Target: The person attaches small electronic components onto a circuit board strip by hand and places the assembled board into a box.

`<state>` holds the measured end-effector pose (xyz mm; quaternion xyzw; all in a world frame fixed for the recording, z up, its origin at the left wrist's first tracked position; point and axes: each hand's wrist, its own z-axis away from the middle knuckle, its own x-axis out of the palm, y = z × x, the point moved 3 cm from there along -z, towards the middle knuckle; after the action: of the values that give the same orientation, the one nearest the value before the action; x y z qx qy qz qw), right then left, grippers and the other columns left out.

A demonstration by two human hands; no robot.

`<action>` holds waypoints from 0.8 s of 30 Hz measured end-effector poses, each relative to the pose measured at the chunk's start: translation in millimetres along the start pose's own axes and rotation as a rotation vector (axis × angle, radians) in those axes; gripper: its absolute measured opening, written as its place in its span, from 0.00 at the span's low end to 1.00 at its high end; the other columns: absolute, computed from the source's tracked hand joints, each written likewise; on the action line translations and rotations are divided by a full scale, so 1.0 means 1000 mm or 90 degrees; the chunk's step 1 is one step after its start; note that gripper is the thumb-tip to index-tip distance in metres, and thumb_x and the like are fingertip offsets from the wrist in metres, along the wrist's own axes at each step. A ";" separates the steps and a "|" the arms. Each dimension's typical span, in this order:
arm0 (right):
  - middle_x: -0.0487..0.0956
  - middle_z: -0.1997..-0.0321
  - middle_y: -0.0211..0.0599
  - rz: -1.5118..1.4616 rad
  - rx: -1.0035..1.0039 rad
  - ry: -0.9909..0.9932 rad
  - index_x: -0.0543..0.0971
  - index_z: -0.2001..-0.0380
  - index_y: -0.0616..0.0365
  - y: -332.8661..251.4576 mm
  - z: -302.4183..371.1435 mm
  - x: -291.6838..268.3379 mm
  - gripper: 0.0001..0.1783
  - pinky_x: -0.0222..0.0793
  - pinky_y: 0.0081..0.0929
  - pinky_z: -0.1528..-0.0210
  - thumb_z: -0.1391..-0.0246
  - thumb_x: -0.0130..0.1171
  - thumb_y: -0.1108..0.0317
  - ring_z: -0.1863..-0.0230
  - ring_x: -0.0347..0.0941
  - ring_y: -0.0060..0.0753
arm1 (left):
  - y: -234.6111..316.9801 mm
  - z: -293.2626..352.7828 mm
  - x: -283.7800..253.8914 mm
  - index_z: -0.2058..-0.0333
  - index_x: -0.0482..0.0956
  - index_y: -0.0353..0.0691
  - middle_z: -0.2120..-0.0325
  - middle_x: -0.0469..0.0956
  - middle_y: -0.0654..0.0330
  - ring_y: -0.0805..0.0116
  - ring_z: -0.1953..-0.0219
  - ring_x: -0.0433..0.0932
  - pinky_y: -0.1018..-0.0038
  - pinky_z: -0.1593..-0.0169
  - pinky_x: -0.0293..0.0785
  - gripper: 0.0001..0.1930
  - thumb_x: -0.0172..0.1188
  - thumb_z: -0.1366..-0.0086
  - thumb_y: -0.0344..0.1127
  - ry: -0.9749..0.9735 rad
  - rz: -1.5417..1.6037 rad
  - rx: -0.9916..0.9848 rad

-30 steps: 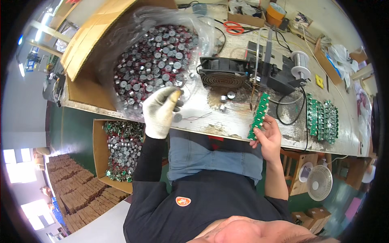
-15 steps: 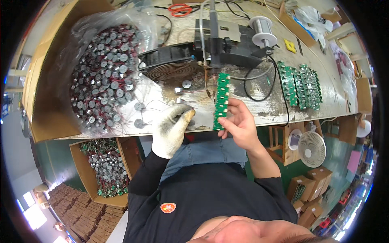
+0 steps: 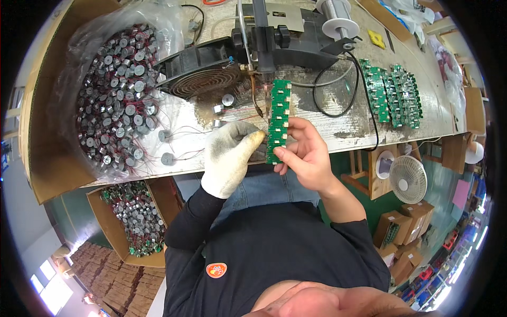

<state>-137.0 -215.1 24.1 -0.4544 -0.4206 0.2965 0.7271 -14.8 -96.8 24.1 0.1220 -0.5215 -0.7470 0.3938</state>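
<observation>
In my bare right hand (image 3: 307,162) is a long green circuit board strip (image 3: 279,108), pinched near its lower end between thumb and fingers. Small pale connectors line the strip, which stands nearly upright in view, its top by the soldering iron tip (image 3: 256,98). My left hand (image 3: 227,158), in a whitish work glove, is closed in a pinch right at the strip's left edge. What its fingertips hold is too small to make out. Small round metal motors with thin wires, one of them a loose motor (image 3: 227,100), lie just beyond the glove.
A plastic-lined carton of wired motors (image 3: 124,100) fills the bench's left. A round-grilled black fan (image 3: 203,82) and a solder wire spool (image 3: 338,24) stand at the back. Stacked green boards (image 3: 391,98) lie right. Below the bench edge are another carton (image 3: 108,211) and a white fan (image 3: 406,179).
My gloved left hand has moved right, up to the strip's edge. The strip and my right hand have shifted slightly in view, as has the whole bench.
</observation>
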 end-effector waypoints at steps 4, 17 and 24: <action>0.72 0.51 0.45 -0.003 -0.006 0.005 0.59 0.45 0.63 0.000 -0.001 0.001 0.27 0.72 0.17 0.78 0.47 0.53 0.85 0.75 0.76 0.25 | 0.001 0.001 0.000 0.66 0.78 0.31 0.72 0.78 0.63 0.78 0.69 0.74 0.80 0.65 0.70 0.08 0.60 0.38 0.31 -0.001 0.011 0.005; 0.72 0.54 0.40 -0.005 -0.024 0.007 0.60 0.44 0.63 -0.004 -0.001 0.004 0.26 0.71 0.15 0.77 0.45 0.55 0.81 0.74 0.75 0.22 | 0.007 -0.001 0.003 0.66 0.79 0.30 0.73 0.78 0.63 0.78 0.70 0.73 0.80 0.66 0.69 0.08 0.59 0.38 0.31 -0.004 0.008 0.020; 0.72 0.54 0.40 -0.006 -0.012 -0.002 0.60 0.45 0.63 0.001 -0.001 0.003 0.25 0.71 0.15 0.77 0.45 0.55 0.81 0.75 0.75 0.22 | 0.001 0.001 0.000 0.65 0.79 0.30 0.71 0.80 0.61 0.77 0.69 0.76 0.79 0.64 0.72 0.09 0.59 0.38 0.31 -0.005 0.025 -0.006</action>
<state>-134.9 -212.8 23.6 -0.4588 -0.4266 0.2894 0.7237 -14.9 -96.1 25.0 0.1067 -0.5217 -0.7421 0.4071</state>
